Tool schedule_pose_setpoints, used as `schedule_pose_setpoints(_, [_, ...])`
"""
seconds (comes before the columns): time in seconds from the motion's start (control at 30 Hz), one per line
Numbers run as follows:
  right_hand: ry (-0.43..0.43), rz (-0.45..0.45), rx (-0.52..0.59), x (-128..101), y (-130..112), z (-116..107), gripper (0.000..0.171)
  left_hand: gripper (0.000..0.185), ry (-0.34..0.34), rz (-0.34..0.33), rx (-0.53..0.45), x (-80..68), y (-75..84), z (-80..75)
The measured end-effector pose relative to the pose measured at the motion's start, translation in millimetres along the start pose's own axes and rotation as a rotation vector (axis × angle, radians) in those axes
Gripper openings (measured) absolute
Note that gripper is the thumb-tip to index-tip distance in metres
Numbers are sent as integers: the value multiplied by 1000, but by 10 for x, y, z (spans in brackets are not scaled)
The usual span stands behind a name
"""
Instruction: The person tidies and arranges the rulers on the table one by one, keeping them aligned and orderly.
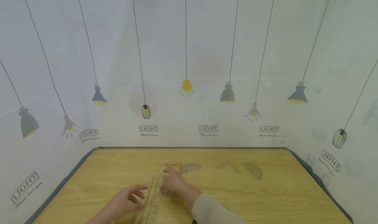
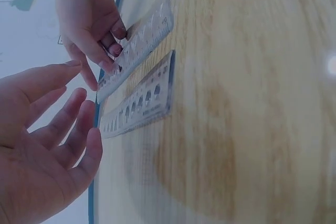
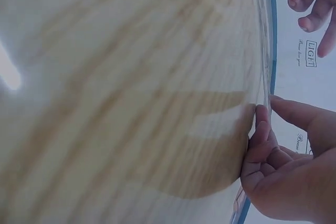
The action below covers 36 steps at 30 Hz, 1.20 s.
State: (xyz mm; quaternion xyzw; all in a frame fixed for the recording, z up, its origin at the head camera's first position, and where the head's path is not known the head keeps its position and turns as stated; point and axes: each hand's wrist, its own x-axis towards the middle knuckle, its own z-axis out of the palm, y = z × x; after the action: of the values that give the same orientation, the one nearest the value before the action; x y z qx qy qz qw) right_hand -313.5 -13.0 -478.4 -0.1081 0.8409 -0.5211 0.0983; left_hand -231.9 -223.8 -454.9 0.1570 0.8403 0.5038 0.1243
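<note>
Two clear plastic rulers lie side by side, lengthwise away from me, in the head view. My right hand (image 1: 175, 183) pinches the edge of the right-hand ruler (image 1: 156, 199) near its far end; the left wrist view shows its fingertips on this ruler (image 2: 147, 38). To the left, my left hand (image 1: 125, 199) is beside the other ruler (image 1: 147, 196), fingers spread and loosely bent, holding nothing. That second ruler (image 2: 139, 103), with a row of cut-out shapes, rests on the table in the left wrist view.
Beyond my right hand lies a set square (image 1: 177, 166), partly hidden by it, with a protractor (image 1: 192, 167) alongside. Further right are a clear triangle (image 1: 228, 166) and another protractor (image 1: 253, 170). Walls printed with lamps surround the wooden table (image 1: 280, 194).
</note>
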Motion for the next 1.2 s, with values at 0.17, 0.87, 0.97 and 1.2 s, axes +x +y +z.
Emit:
schedule_pose_setpoints(0.17, [39,13,-59,-23,-57,21,76,59,-19,16,-12,-2,-18,13])
schedule_pose_setpoints(0.87, [-16,-37,-330,-68,-171,-75,67,59,-4,33,13,55,41,47])
schedule_pose_setpoints(0.97, [-29,-25,-307,-84,-161,-99,65,60,5,38,22,72,61,43])
schedule_pose_setpoints(1.2, [-47,-29,-179,-101,-115,-196,65,60,13,68,31,172,86,26])
